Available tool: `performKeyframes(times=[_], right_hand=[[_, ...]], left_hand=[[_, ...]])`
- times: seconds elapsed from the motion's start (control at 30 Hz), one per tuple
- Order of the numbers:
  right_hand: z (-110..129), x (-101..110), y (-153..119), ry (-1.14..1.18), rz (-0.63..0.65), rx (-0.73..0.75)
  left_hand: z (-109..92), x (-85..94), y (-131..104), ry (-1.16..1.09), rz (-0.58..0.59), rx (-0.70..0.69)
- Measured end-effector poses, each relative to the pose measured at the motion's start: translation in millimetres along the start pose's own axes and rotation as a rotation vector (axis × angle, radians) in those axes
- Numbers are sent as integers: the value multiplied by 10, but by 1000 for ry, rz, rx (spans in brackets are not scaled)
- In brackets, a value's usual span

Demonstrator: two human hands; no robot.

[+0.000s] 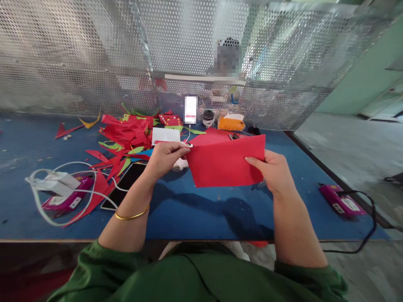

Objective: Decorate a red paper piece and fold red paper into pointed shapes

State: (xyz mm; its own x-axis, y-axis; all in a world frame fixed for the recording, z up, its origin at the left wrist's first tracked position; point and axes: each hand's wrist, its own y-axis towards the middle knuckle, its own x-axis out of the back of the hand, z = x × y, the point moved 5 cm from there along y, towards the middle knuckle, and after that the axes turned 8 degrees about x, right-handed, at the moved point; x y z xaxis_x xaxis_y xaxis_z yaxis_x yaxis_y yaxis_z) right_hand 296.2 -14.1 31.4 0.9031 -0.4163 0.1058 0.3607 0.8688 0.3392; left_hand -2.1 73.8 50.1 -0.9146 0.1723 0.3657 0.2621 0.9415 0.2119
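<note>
A flat red sheet point(226, 163) is held up above the blue table, stretched between my two hands. My left hand point(166, 158) pinches its upper left corner between thumb and fingers. At the right edge, my right hand point(272, 167) grips the sheet, thumb on the near face and fingers behind it. Behind the held sheet more red material point(214, 135) shows, with a dark tool point(233, 136) on it. A white sheet point(166, 136) lies just beyond my left hand.
Red scraps point(129, 132) pile up at the left back, near a tablet point(127, 184) and white chargers point(59, 183). A lit phone point(190, 110), thread spool point(208, 118) and orange tissue pack point(231, 123) stand by the perforated screen point(189, 37). A purple power strip point(343, 201) lies right.
</note>
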Motion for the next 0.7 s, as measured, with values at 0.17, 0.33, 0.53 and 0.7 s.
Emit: performKeyframes(times=[0.17,0.33,0.53,0.7], right_hand=[[-52,-111,-202,270,-264,-5],[-204,-142,-424,206,-243,-47],[132,229,-620,-797,-199,792],[90,30,-838,-1098,333,1103]], left_hand=[[89,-302,-75,-422,67,245],[237,-456,-137,-569,126,449],[319,-364,-125,-552,199,547],[322,-520,-142,-228,423,524]])
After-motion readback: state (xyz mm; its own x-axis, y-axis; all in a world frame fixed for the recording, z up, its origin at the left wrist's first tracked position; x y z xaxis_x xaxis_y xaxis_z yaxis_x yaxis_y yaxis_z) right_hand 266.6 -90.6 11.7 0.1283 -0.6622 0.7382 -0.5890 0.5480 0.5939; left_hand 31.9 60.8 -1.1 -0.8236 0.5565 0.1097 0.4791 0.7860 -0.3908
